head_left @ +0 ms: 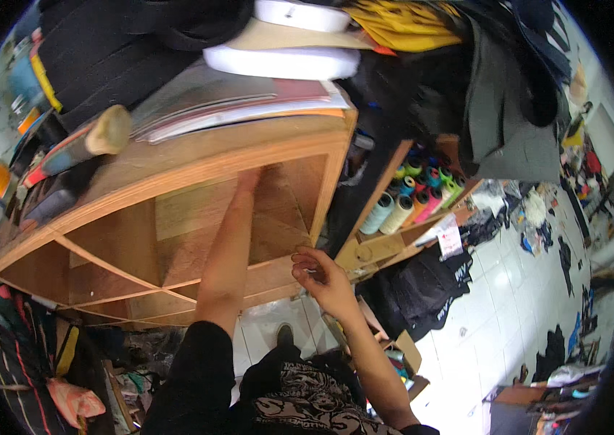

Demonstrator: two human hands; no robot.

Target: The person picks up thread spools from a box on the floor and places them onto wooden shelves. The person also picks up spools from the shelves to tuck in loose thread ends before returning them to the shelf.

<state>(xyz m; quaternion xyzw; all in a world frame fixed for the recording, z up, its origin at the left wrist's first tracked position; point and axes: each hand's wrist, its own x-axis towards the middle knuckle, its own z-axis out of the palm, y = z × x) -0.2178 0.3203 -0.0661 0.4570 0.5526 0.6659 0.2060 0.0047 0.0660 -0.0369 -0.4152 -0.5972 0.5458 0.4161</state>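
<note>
Head view: the wooden shelf unit stands before the person, the left hand inside one compartment, its grip too hidden to tell. The right hand, half-open, fingers curled, is near the unit's corner; thread spools sit farther right.

Head-worn fisheye looks down over wooden shelf

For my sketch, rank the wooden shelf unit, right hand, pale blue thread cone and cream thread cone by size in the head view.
Wooden shelf unit
Right hand
Pale blue thread cone and cream thread cone, too alike to rank
</note>
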